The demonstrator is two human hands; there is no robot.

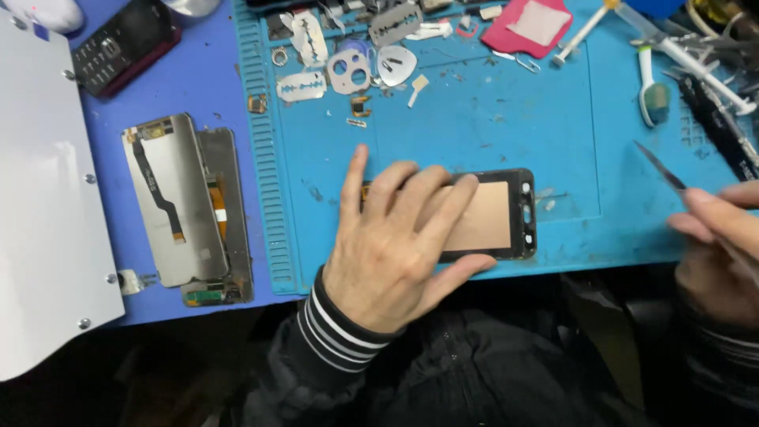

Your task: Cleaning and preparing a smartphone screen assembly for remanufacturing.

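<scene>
My left hand [393, 237] lies flat on a black-framed phone screen panel [498, 213] with a tan back, pressing it onto the blue work mat [490, 126]. Its fingers spread over the panel's left half, thumb below the lower edge. My right hand [723, 245] is at the right edge, gripping thin metal tweezers [660, 168] whose tip points up-left, apart from the panel. Both wrists wear dark sleeves with striped cuffs.
Two detached screen panels [186, 209] with flex cables lie left of the mat. Razor blades [300, 85], a camera bezel [349, 71], small parts, a pink cloth [526, 28], a syringe [688, 55] and a brush [652, 95] lie along the back. A keypad phone [122, 43] is top left, a grey plate [43, 205] far left.
</scene>
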